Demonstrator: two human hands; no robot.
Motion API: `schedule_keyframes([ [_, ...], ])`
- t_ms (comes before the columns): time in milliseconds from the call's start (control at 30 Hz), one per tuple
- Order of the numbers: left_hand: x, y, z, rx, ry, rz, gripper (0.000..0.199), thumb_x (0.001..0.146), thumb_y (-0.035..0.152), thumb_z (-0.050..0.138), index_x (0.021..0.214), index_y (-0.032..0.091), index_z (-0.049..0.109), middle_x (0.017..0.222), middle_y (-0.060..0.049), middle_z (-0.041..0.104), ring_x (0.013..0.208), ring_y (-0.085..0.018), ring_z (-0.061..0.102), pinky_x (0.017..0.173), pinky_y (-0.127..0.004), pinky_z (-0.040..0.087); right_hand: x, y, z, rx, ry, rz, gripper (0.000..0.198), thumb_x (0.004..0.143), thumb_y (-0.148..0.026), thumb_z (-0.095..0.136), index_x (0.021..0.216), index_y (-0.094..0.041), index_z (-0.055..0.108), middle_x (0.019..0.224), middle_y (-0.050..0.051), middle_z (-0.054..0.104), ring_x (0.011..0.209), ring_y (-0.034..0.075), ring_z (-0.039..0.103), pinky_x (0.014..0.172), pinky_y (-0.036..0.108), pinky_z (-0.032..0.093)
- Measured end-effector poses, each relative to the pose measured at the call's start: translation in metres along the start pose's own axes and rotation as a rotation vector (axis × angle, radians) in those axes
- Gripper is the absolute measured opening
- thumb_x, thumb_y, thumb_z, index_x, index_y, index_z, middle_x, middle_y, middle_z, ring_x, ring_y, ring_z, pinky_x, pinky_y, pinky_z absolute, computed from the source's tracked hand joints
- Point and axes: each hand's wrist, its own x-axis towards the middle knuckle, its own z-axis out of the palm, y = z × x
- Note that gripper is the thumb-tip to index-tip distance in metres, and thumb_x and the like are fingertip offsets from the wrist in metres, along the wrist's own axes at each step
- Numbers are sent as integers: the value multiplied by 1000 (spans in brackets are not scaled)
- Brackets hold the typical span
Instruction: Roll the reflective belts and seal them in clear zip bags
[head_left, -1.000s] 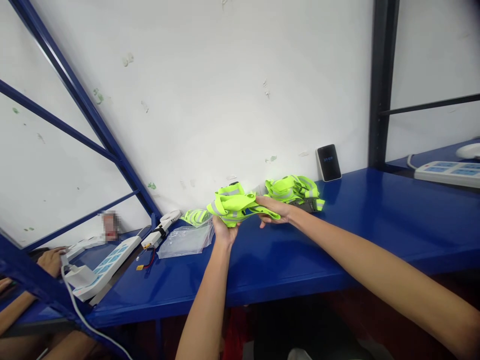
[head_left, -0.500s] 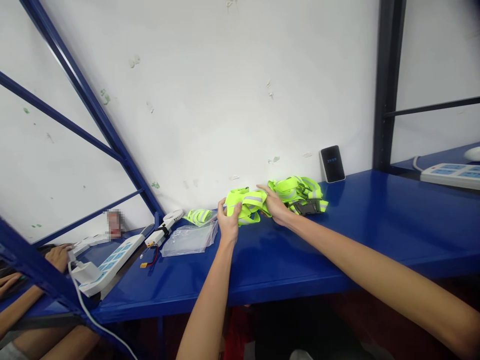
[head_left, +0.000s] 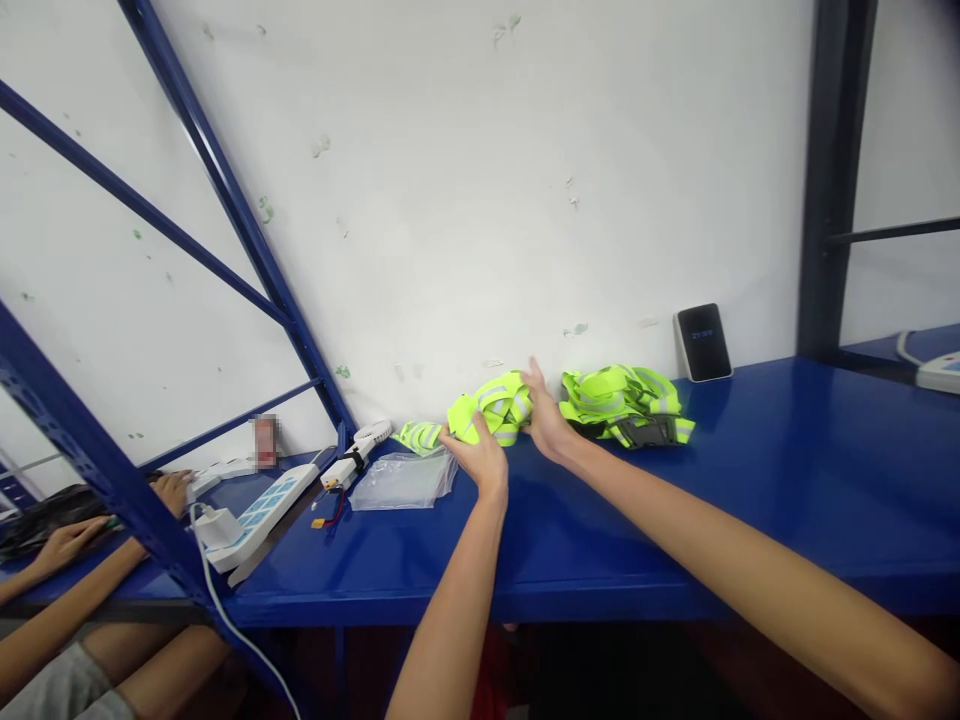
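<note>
A bundled neon-yellow reflective strap (head_left: 504,400) with grey stripes is held up just above the blue table. My left hand (head_left: 480,455) is closed around its lower left side, thumb in front. Against its right side rests my right hand (head_left: 551,420), fingers stretched upward and touching the bundle's edge. To the right lies a looser pile of the same straps (head_left: 619,392) with a black buckle (head_left: 646,431). A smaller folded strap (head_left: 420,436) sits left of my left hand, by clear plastic bags (head_left: 401,482).
A white handheld fan (head_left: 360,452) and a wired connector (head_left: 328,522) lie left on the table (head_left: 600,540). A device with a dark screen (head_left: 703,342) leans on the wall. Beyond the blue post are a power strip (head_left: 262,515) and another person's hands (head_left: 171,492).
The view has shifted, so things sit farther right. The strap bundle looks more rounded. My right hand has turned, its fingers now pointing up along the bundle's side.
</note>
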Motion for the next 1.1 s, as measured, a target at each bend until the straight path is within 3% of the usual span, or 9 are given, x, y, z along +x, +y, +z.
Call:
schedule_keyframes([
  [133,-4,7,-2,-67,-113,-6,51,70,35,75,110,25,45,107,-5,58,97,-19,60,88,-29,43,19,18,8,-186,162,-184,46,65,-36,74,110,-30,64,106,1,64,110,18,54,90,26,45],
  [200,-7,13,-2,-136,-181,-20,52,70,33,76,111,25,46,105,-5,60,94,-18,61,86,-28,45,25,24,8,-230,231,-191,30,66,-40,72,91,-24,67,91,1,65,95,18,58,79,24,48],
  [300,-10,18,-2,-241,-249,-75,52,68,33,78,110,24,48,102,-5,63,91,-18,64,82,-27,48,27,26,6,-239,303,-165,28,69,-47,67,69,-19,62,69,0,60,69,15,56,60,24,45],
  [400,-12,18,0,-321,-303,-158,51,70,34,77,112,23,50,100,-5,66,89,-18,66,79,-28,50,26,23,9,-209,388,-185,26,69,-43,66,62,-20,56,56,-3,53,55,13,49,51,24,40],
  [567,-12,18,4,-518,-351,-364,43,76,40,70,112,23,53,105,-5,68,87,-17,68,76,-28,52,32,14,15,-148,443,-217,16,66,-35,66,68,-20,59,58,-4,57,55,12,51,52,23,42],
  [700,-8,23,4,-578,-456,-541,46,82,52,60,115,20,58,112,-9,68,94,-19,68,73,-26,53,39,8,8,-151,375,-229,36,61,-31,72,96,-20,67,75,-2,68,68,15,59,60,24,47],
  [833,-9,27,4,-598,-480,-656,52,87,59,48,113,17,63,115,-12,68,97,-22,68,70,-26,54,36,5,4,-140,258,-239,27,65,-41,72,78,-17,68,73,1,69,67,16,61,63,26,48],
  [933,-12,28,4,-609,-477,-621,52,87,58,49,117,18,62,119,-12,67,104,-22,66,79,-28,54,30,1,6,-88,125,-204,33,68,-50,71,71,-18,62,66,0,66,62,15,60,60,25,47],
  [1100,-13,26,3,-643,-485,-550,53,87,57,50,122,18,60,123,-12,65,114,-23,61,92,-32,51,19,-4,12,129,-141,-28,29,77,-47,62,85,-20,60,71,1,68,69,17,65,65,26,50],
])
